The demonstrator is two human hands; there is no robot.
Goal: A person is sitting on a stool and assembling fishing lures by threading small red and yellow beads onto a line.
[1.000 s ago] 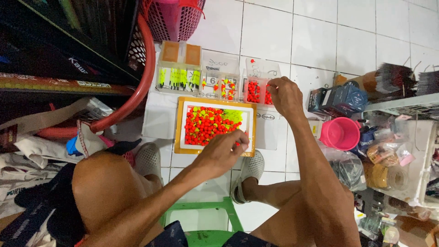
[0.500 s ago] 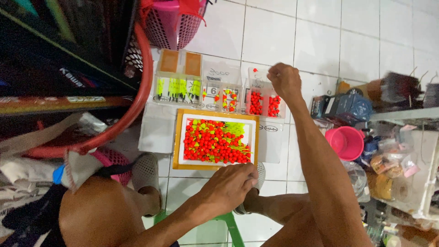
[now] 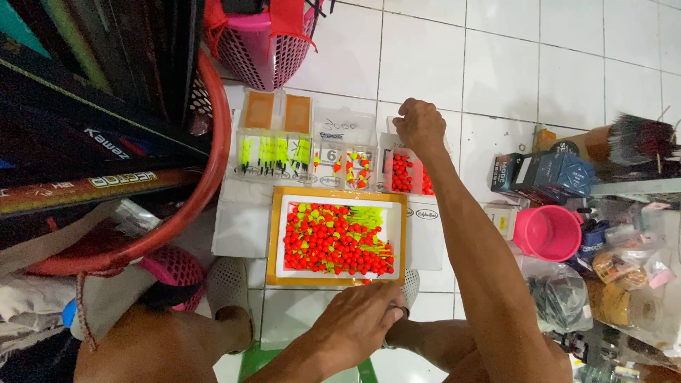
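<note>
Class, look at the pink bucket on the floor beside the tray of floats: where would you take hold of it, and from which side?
Take the pink bucket by its rim, from above. It stands upright with its mouth open, and bags and boxes crowd its sides, leaving only the top free.

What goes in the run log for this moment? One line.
left hand: by tray edge | right hand: over clear bag | floats: in tray
</note>
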